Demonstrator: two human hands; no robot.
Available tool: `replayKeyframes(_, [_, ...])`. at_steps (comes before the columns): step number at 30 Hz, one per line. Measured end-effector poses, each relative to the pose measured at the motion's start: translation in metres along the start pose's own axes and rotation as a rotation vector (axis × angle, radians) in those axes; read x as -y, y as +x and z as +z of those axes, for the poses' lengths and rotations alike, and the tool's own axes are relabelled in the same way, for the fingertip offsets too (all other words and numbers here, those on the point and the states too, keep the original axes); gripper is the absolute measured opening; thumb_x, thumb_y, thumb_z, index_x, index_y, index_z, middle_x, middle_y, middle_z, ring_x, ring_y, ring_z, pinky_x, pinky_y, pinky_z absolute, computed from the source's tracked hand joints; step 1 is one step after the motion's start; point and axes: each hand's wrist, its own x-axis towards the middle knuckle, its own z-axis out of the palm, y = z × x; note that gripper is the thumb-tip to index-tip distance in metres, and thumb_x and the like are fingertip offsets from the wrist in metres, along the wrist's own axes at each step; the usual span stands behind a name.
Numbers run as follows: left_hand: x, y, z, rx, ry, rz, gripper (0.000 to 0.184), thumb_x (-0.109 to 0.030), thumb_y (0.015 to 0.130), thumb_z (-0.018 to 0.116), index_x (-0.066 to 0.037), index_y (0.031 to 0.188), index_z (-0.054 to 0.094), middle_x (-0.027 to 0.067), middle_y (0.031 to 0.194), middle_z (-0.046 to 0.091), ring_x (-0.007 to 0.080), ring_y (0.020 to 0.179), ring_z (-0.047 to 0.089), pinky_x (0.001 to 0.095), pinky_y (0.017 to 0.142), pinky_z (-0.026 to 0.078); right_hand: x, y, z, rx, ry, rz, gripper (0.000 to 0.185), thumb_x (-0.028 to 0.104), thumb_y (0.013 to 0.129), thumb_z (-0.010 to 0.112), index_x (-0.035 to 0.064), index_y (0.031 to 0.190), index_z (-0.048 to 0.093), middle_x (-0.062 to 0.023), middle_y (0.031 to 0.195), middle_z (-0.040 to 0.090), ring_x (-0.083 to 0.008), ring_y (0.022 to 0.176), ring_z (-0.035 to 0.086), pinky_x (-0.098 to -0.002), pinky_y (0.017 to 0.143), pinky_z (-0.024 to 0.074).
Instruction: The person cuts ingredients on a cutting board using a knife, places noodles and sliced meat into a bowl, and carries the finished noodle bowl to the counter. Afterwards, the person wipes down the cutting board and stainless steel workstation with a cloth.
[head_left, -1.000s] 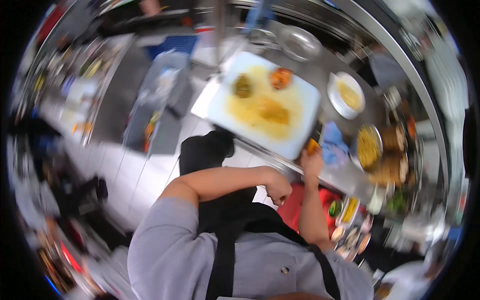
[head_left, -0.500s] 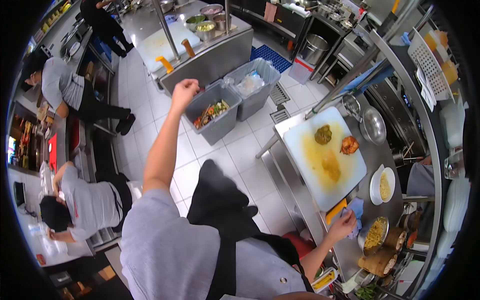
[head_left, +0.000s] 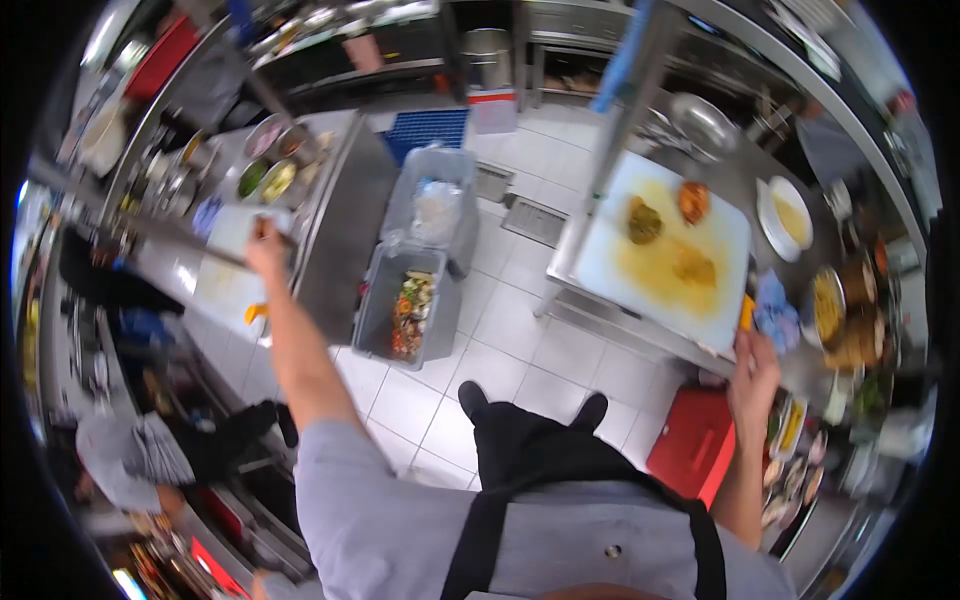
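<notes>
My left hand (head_left: 266, 252) reaches over the steel counter on the left. Its fingers are closed around what looks like a brown wooden handle (head_left: 261, 226), though blur hides the rest of that tool. A yellow handle (head_left: 257, 313) sticks out beside it at a white cutting board (head_left: 225, 288). My right hand (head_left: 755, 375) hangs by the near corner of the stained cutting board (head_left: 630, 275), its fingers loosely apart and nothing visible in them. Close to its fingertips are another yellow handle (head_left: 747, 313) and a crumpled blue cloth (head_left: 776, 312). A dark green lump (head_left: 643, 221) and an orange-brown piece of food (head_left: 693, 201) lie on the board.
Two grey bins stand between the counters, one with food scraps (head_left: 410, 312), one with a plastic bag (head_left: 437, 212). A red container (head_left: 692, 440) is near my right leg. A white bowl (head_left: 785, 220) and a metal bowl (head_left: 828, 305) stand at right. Co-workers (head_left: 135, 460) are at left.
My view has turned left. My left hand has gone from above the scrap bin to the brown handle on the left counter. My right hand has come away from the blue cloth.
</notes>
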Motion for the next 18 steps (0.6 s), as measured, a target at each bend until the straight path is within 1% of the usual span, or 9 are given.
replayKeyframes(1, [-0.019, 0.018, -0.027, 0.017, 0.045, 0.081, 0.058, -0.06, 0.088, 0.067, -0.005, 0.106, 0.076, 0.0197, 0.092, 0.074, 0.0336, 0.085, 0.071, 0.0443, 0.076, 0.054, 0.004, -0.001, -0.002, 0.009, -0.01, -0.108, 0.016, 0.006, 0.099, 0.056, -0.0042, 0.104, 0.067, -0.0191, 0.092, 0.065, -0.0338, 0.089, 0.064, -0.0378, 0.081, 0.051])
replayKeyframes(2, [-0.086, -0.007, -0.095, -0.082, -0.229, 0.363, 0.05, -0.05, 0.092, 0.069, -0.004, 0.11, 0.075, 0.018, 0.098, 0.075, 0.0293, 0.087, 0.072, 0.04, 0.078, 0.054, 0.007, -0.001, -0.003, 0.026, -0.019, -0.223, 0.016, 0.006, 0.098, 0.057, -0.0032, 0.104, 0.068, -0.019, 0.092, 0.065, -0.0334, 0.089, 0.065, -0.0373, 0.079, 0.0517])
replayKeyframes(3, [-0.108, -0.006, -0.127, -0.225, -0.219, 0.522, 0.045, -0.043, 0.092, 0.072, -0.003, 0.112, 0.074, 0.0153, 0.105, 0.075, 0.0234, 0.089, 0.072, 0.0351, 0.082, 0.054, 0.018, -0.002, -0.005, 0.103, 0.045, -0.234, 0.016, 0.007, 0.098, 0.057, -0.0022, 0.105, 0.068, -0.0186, 0.092, 0.065, -0.0333, 0.088, 0.065, -0.0369, 0.078, 0.0519])
replayKeyframes(4, [-0.155, -0.034, -0.179, -0.121, -0.273, 0.457, 0.037, -0.033, 0.092, 0.075, -0.002, 0.112, 0.074, 0.0117, 0.106, 0.075, 0.0209, 0.092, 0.071, 0.0308, 0.085, 0.054, 0.028, -0.005, -0.006, 0.181, 0.114, -0.25, 0.016, 0.007, 0.097, 0.058, -0.0013, 0.105, 0.068, -0.0182, 0.092, 0.065, -0.0332, 0.087, 0.066, -0.0364, 0.076, 0.052])
replayKeyframes(6, [-0.225, -0.099, -0.248, 0.041, -0.607, 0.585, 0.025, -0.018, 0.092, 0.075, -0.002, 0.112, 0.073, 0.0101, 0.104, 0.074, 0.0214, 0.092, 0.07, 0.0295, 0.084, 0.054, 0.037, -0.011, -0.007, 0.365, 0.307, -0.329, 0.017, 0.013, 0.099, 0.059, -0.0003, 0.105, 0.069, -0.0168, 0.09, 0.065, -0.0307, 0.083, 0.066, -0.0351, 0.075, 0.0517])
replayKeyframes(8, [-0.297, -0.191, -0.304, 0.077, -0.587, 0.795, 0.026, -0.005, 0.088, 0.077, -0.001, 0.113, 0.072, 0.0107, 0.102, 0.074, 0.0215, 0.093, 0.07, 0.0292, 0.083, 0.055, 0.044, -0.02, -0.005, 0.577, 0.594, -0.266, 0.022, 0.02, 0.101, 0.06, 0.0006, 0.104, 0.069, -0.016, 0.092, 0.066, -0.0239, 0.081, 0.065, -0.0355, 0.073, 0.0515])
replayKeyframes(10, [-0.348, -0.281, -0.333, 0.093, -0.614, 1.13, 0.034, -0.007, 0.081, 0.083, 0.0, 0.112, 0.072, 0.0122, 0.102, 0.074, 0.0206, 0.091, 0.071, 0.0309, 0.082, 0.056, 0.04, -0.026, -0.005, 0.861, 0.785, -0.097, 0.036, 0.033, 0.105, 0.054, -0.0001, 0.107, 0.068, -0.0136, 0.096, 0.068, -0.0178, 0.084, 0.064, -0.0332, 0.075, 0.0519])
replayKeyframes(15, [-0.411, -0.462, -0.32, 0.338, -0.875, 1.527, 0.054, -0.012, 0.059, 0.081, -0.005, 0.112, 0.074, 0.0104, 0.1, 0.075, 0.0203, 0.084, 0.071, 0.0332, 0.069, 0.056, -0.003, -0.029, -0.045, 0.897, 1.412, 0.181, 0.056, 0.048, 0.106, 0.047, -0.0044, 0.112, 0.066, -0.0109, 0.101, 0.069, -0.0168, 0.092, 0.064, -0.0307, 0.081, 0.0521])
replayKeyframes(18, [-0.447, -0.545, -0.286, 0.375, -1.068, 1.744, 0.043, -0.021, 0.07, 0.072, -0.009, 0.111, 0.073, 0.0043, 0.102, 0.07, 0.0176, 0.075, 0.064, 0.0286, 0.067, 0.053, -0.046, -0.018, -0.09, 0.795, 1.384, 0.486, 0.046, 0.04, 0.1, 0.062, -0.0043, 0.109, 0.066, -0.012, 0.102, 0.068, -0.0173, 0.093, 0.066, -0.0302, 0.078, 0.0538])
